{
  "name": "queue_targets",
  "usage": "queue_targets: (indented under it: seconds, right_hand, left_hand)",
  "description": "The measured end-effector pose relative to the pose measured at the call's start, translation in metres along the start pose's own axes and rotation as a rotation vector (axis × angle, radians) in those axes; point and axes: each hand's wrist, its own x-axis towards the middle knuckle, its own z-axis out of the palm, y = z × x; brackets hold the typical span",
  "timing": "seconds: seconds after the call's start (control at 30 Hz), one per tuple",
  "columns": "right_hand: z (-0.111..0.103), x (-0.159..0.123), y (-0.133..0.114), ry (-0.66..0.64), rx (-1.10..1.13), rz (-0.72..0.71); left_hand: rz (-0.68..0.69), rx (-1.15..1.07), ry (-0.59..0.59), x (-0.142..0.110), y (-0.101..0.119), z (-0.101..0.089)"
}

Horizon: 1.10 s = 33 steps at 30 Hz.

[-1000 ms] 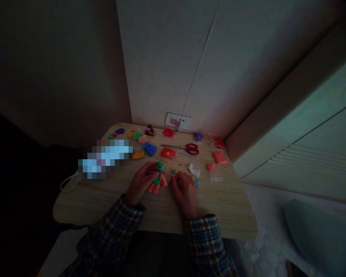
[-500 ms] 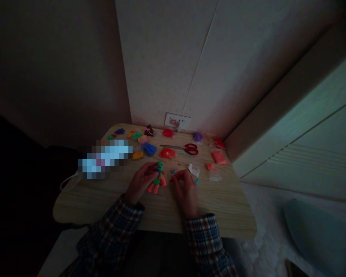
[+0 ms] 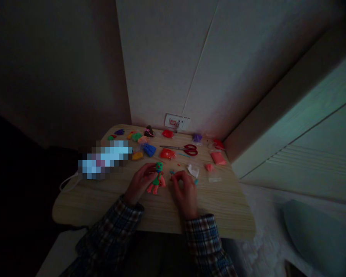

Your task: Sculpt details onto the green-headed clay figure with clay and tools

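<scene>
My left hand [image 3: 140, 182] is closed around a small clay figure [image 3: 157, 179] with a green head and body and pink legs, held upright above the table. To its right, my right hand [image 3: 186, 191] has thumb and forefinger pinched together over the tabletop. What sits between those fingertips is too small to make out. Close to the fingertips lies a small teal piece [image 3: 172, 172]. A crumpled white piece [image 3: 193, 171] rests just beyond the right hand, with another teal bit [image 3: 196, 181] beside it.
Red-handled scissors [image 3: 187, 148] lie across the wooden table [image 3: 219, 207]. Behind my hands are bagged clay lumps: red [image 3: 167, 153], blue [image 3: 148, 149], purple [image 3: 197, 137] and pink [image 3: 218, 158]. A blurred bright device [image 3: 105, 158] with a white cable stands at the left. A wall socket [image 3: 177, 122] is behind the table.
Almost nothing differs. Both hands keep their places and grips; the view has shifted very slightly.
</scene>
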Motion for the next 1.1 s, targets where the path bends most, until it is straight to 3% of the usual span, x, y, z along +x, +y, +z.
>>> queue_targets:
  seconds: [0.3, 0.5, 1.1]
  right_hand:
    - [-0.0031, -0.0011, -0.0035, 0.024, 0.084, -0.049]
    - [-0.0006, 0.0001, -0.0013, -0.121, -0.086, -0.025]
    - [-0.0011, -0.0012, -0.0027, -0.072, -0.137, -0.089]
  left_hand:
    - [0.008, -0.002, 0.008, -0.0003, 0.0018, 0.0006]
    - [0.015, -0.008, 0.01, 0.0001, 0.0009, -0.0002]
    - [0.016, -0.029, 0.004, -0.0004, 0.0027, 0.001]
